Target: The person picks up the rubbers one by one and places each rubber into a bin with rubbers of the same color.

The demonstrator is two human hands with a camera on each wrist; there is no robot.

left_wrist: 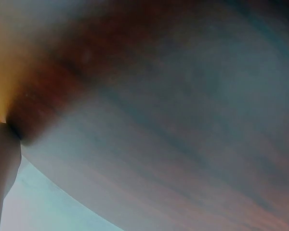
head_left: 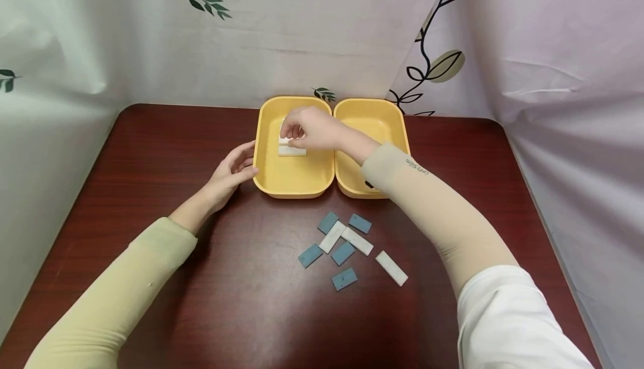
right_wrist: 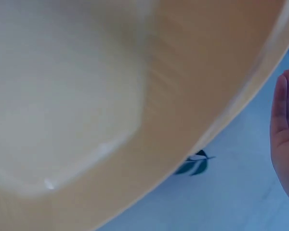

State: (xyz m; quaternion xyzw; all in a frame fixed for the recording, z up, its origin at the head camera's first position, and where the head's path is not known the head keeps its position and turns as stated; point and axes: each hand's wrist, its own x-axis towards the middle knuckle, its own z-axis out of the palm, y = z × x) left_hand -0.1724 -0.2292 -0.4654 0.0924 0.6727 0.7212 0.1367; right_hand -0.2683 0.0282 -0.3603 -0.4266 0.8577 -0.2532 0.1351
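Two yellow plastic boxes stand side by side near the wall. My left hand [head_left: 231,173] rests against the outer left side of the left box [head_left: 266,184], fingers loosely extended and thumb at its rim. Inside that box is my right hand [head_left: 317,128], its fingers curled toward the thumb. It appears to pinch a white tile [head_left: 284,141] there, partly hidden by the fingers. Just below lies another white tile [head_left: 292,151] on the box floor. The left wrist view is mostly blurred, with a thumb [left_wrist: 5,159] at its edge.
The right box [head_left: 369,117] touches the left one; my forearm hides part of it. In front, on the dark red table [head_left: 261,302], lie several blue tiles [head_left: 344,279] and white tiles [head_left: 391,268]. A patterned curtain [head_left: 241,39] hangs behind.
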